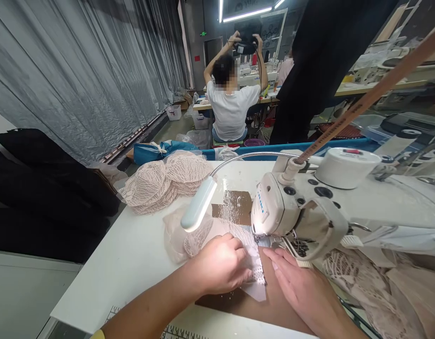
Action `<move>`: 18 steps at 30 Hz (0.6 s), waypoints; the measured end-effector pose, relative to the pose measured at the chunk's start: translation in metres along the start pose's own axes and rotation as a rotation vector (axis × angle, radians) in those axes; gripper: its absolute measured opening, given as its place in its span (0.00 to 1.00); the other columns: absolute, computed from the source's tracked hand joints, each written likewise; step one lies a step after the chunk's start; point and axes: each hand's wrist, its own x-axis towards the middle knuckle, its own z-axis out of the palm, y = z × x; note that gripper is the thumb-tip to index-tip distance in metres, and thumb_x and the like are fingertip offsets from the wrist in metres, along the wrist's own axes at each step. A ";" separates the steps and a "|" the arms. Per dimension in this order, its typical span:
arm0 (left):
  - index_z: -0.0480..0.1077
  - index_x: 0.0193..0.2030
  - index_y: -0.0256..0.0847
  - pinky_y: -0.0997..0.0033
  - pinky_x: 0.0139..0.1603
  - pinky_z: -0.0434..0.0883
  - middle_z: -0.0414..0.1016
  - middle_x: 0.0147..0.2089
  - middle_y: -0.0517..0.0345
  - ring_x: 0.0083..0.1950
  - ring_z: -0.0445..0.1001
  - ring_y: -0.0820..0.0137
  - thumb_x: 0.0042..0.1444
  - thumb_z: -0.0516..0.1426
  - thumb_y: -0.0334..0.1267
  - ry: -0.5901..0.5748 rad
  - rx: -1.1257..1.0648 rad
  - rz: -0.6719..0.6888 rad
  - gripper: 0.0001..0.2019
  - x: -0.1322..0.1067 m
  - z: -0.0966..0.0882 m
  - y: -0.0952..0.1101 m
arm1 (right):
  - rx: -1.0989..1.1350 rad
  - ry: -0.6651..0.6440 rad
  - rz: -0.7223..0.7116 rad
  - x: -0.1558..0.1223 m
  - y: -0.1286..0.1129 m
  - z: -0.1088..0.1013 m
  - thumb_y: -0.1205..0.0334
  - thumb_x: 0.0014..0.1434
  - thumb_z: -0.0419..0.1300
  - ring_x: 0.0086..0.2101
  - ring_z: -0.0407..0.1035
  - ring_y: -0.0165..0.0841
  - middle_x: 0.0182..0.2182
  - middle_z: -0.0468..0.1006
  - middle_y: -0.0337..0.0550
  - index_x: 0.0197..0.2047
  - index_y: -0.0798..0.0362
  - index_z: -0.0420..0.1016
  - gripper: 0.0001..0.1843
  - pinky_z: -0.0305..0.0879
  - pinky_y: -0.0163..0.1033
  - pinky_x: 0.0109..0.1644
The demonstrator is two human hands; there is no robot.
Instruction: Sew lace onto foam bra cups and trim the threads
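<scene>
Pale pink lace fabric [255, 266] lies under the needle area of the white sewing machine [274, 200], its edge running toward me. My left hand [222, 263] is closed, its curled fingers gripping the lace just left of that edge. Stretched flat, my right hand [298, 282] rests on the brown board [234, 308] right of the lace, below the machine head. Its fingertips are close to the fabric's edge, and I see nothing held in it. More sheer material [175, 235] bunches behind my left hand. The needle tip is too small to make out.
A pale lamp [199, 205] on a bendy neck hangs over the fabric. Stacked lace bra cups [164, 183] sit at the table's back left. More lace pieces [351, 278] lie at the right. A thread cone [348, 165] tops the machine. Ahead, a seated person [231, 108] raises a dark object.
</scene>
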 end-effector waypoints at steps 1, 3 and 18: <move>0.71 0.44 0.36 0.66 0.44 0.69 0.73 0.43 0.50 0.43 0.70 0.63 0.61 0.53 0.45 0.028 -0.017 0.034 0.14 0.001 0.004 0.000 | 0.020 -0.013 0.005 0.000 0.000 -0.001 0.70 0.60 0.45 0.34 0.77 0.38 0.40 0.81 0.54 0.49 0.52 0.77 0.22 0.71 0.39 0.33; 0.70 0.49 0.36 0.66 0.48 0.68 0.72 0.50 0.50 0.46 0.69 0.63 0.62 0.52 0.43 0.086 -0.042 0.086 0.14 0.003 0.012 0.000 | 0.090 -0.051 0.003 0.000 0.000 -0.002 0.71 0.61 0.45 0.34 0.76 0.36 0.40 0.81 0.51 0.50 0.52 0.76 0.22 0.71 0.38 0.34; 0.62 0.60 0.35 0.59 0.51 0.65 0.66 0.60 0.47 0.51 0.66 0.59 0.61 0.50 0.45 0.157 0.024 0.094 0.23 0.012 0.027 -0.004 | 0.185 -0.048 -0.028 -0.012 -0.008 0.011 0.72 0.61 0.45 0.26 0.69 0.31 0.39 0.79 0.45 0.50 0.53 0.73 0.20 0.60 0.37 0.30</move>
